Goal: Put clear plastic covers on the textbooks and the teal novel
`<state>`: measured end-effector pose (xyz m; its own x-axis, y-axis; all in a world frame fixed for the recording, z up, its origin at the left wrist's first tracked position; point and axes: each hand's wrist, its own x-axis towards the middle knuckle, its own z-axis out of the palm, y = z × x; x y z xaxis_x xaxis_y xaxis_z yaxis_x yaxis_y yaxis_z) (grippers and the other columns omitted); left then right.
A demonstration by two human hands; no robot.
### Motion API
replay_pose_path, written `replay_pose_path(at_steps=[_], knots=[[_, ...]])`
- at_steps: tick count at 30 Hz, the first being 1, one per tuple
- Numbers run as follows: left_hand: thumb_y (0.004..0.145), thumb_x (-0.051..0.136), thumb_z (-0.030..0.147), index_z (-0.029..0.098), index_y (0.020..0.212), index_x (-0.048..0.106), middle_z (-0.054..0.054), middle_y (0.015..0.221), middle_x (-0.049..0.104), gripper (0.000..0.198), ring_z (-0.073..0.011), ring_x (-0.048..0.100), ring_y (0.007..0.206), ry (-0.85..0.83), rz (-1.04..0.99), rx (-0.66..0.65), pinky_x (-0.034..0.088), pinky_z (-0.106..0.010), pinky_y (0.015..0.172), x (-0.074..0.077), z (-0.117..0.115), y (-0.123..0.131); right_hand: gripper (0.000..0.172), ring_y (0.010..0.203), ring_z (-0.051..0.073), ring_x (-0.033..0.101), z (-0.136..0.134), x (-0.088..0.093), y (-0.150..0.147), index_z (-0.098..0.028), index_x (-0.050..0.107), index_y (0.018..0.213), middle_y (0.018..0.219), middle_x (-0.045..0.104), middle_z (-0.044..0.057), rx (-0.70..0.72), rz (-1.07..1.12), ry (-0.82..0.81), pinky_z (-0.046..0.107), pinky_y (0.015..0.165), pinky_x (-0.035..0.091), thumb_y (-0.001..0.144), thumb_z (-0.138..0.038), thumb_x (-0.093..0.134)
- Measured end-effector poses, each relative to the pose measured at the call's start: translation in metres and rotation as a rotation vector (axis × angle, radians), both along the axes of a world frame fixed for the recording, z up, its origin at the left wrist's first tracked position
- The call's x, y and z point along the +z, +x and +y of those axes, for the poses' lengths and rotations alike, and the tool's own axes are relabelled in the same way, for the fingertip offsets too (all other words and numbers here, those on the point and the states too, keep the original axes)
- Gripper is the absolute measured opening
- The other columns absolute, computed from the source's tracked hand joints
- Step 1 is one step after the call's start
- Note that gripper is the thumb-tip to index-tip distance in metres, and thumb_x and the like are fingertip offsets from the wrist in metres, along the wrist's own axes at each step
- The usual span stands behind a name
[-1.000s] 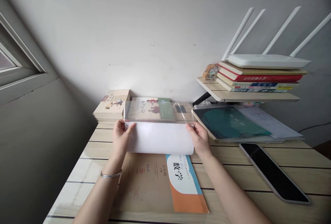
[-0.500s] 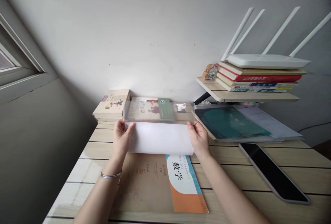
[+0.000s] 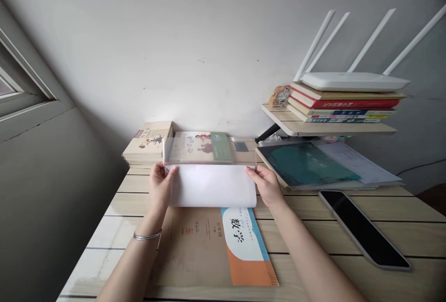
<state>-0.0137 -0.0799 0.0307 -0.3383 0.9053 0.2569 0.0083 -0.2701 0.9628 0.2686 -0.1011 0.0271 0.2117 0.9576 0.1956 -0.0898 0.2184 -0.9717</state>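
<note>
Wooden bench meets a grey wall, carrying a textbook and phone. Fingers of the left hand and right hand grip a clear film sheet.

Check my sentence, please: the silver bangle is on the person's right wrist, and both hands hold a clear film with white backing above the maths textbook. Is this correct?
Not quite. The head view shows the silver bangle on the left wrist, not the right. The rest stands: the left hand and right hand hold the clear film with white backing above the maths textbook.
</note>
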Motion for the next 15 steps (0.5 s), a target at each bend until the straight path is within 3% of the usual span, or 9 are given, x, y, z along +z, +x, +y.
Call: replay_pose_path(at_steps=[8,15], knots=[[0.07,0.071,0.033,0.02,0.083,0.055,0.001,0.077,0.057,0.024,-0.0112,0.053,0.068,0.027,-0.017,-0.049,0.041,-0.021,0.062,0.006,-0.002,-0.001,0.032,0.056,0.014,0.05,0.001,-0.007,-0.002,-0.018,0.064,0.07,0.063,0.061,0.0,-0.034,0.005,-0.01,0.025,0.051,0.039,0.066,-0.048,0.073],[0.069,0.071,0.033,0.021,0.082,0.055,0.001,0.076,0.057,0.024,-0.0126,0.053,0.07,0.063,-0.024,-0.036,0.042,-0.023,0.065,0.003,0.0,0.0,0.024,0.058,0.016,0.053,0.003,-0.013,0.002,-0.021,0.065,0.068,0.062,0.06,0.001,-0.048,0.07,-0.02,0.026,0.053,0.042,0.068,-0.045,0.07]])
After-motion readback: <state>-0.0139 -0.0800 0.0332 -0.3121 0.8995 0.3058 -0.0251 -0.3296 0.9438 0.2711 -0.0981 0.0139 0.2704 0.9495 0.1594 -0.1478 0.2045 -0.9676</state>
